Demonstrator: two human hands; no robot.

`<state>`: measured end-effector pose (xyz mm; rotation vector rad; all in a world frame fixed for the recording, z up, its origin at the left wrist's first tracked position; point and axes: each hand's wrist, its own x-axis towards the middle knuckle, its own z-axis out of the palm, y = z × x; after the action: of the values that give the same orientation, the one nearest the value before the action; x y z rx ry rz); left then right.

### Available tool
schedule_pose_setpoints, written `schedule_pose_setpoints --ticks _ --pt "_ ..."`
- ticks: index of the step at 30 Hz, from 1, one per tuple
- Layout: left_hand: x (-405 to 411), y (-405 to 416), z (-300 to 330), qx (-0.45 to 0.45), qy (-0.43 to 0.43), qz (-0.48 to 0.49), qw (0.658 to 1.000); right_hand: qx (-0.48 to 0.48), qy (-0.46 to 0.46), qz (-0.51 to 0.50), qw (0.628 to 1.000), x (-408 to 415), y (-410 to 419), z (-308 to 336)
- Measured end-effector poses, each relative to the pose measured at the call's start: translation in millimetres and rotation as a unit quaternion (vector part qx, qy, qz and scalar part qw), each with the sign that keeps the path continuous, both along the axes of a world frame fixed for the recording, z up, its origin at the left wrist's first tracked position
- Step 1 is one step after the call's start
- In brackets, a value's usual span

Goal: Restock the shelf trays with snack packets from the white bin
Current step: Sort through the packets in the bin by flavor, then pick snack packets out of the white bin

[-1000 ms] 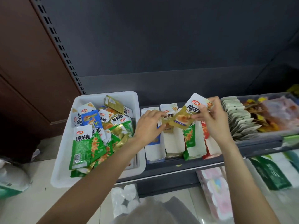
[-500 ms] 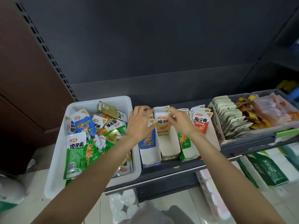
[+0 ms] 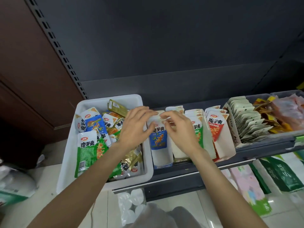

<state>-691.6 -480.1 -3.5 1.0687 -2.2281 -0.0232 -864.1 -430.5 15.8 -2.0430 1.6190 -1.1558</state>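
Your left hand (image 3: 136, 127) reaches forward over the right edge of the white bin (image 3: 69, 155), forearm running up from lower left, fingers loosely spread and slightly curved; the fingertips touch the top of the packets standing in the leftmost shelf tray (image 3: 162, 157), and whether they actually pinch anything cannot be told. Your right hand (image 3: 179, 129) comes in from lower right, palm down, thumb and forefinger drawn together just behind the blue packet (image 3: 158, 137); whether a packet edge sits between them is blurred, so its grip cannot be told either. The two hands nearly meet over the back of that tray. The blue packet stands upright at the front of its row, glossy film, white top, blue lower panel. The tray is a narrow white card box with a low front lip, resting on the dark grey shelf (image 3: 230, 157). Beside it to the right stand further card trays: one mostly hidden under your right wrist, one with green packets (image 3: 198, 129), one with red packets (image 3: 215, 127). Further right, a row of plain white pouches (image 3: 246, 119), overlapped like scales, then a grey tray of orange and clear wrappers (image 3: 279, 111). The white bin is smooth moulded plastic with rounded corners, sitting on the shelf's left end and holding a loose heap of green, blue and gold foil snack packets (image 3: 92, 145).
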Motion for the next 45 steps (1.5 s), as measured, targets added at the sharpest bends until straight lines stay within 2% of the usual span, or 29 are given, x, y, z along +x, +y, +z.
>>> schedule_pose_setpoints --ticks 2,4,7,11,17,19,23,29,35,38,41,43,45 --pt "33 10 -1 -0.053 0.011 0.01 0.998 0.029 0.046 0.073 0.996 25 -4 -2" --pt "70 19 -5 -0.058 0.005 0.049 0.997 0.061 0.092 0.125 0.986 50 -10 -8" --pt "123 27 -17 0.045 -0.058 0.139 0.988 0.1 0.137 0.175 0.97 85 -23 -22" --pt "159 38 -30 0.199 -0.131 0.214 0.947 0.146 0.178 0.191 0.954 124 -46 -39" --pt "162 49 -47 0.302 -0.162 0.239 0.909 0.231 0.297 0.187 0.907 169 -63 -62" --pt "161 50 -49 0.318 -0.154 0.242 0.904 0.255 0.283 0.17 0.909 175 -65 -68" --pt "161 43 -49 0.336 -0.124 0.264 0.896 0.297 0.197 0.153 0.922 179 -70 -67" --pt "157 33 -42 0.328 -0.138 0.257 0.899 0.269 0.101 0.07 0.955 182 -62 -64" --pt "142 30 -28 0.255 -0.22 0.296 0.894 0.253 0.139 0.017 0.957 161 -60 -62" --pt "137 27 -23 0.219 -0.273 0.311 0.884 0.259 0.194 0.038 0.945 152 -60 -63" --pt "135 24 -11 0.179 -0.3 0.323 0.879 0.245 0.19 0.061 0.949 148 -58 -59" --pt "138 22 -2 0.178 -0.248 0.334 0.892 0.227 0.169 0.079 0.956 147 -56 -53" --pt "144 22 5 0.165 -0.131 0.338 0.917 0.214 0.105 0.103 0.966 147 -52 -44"
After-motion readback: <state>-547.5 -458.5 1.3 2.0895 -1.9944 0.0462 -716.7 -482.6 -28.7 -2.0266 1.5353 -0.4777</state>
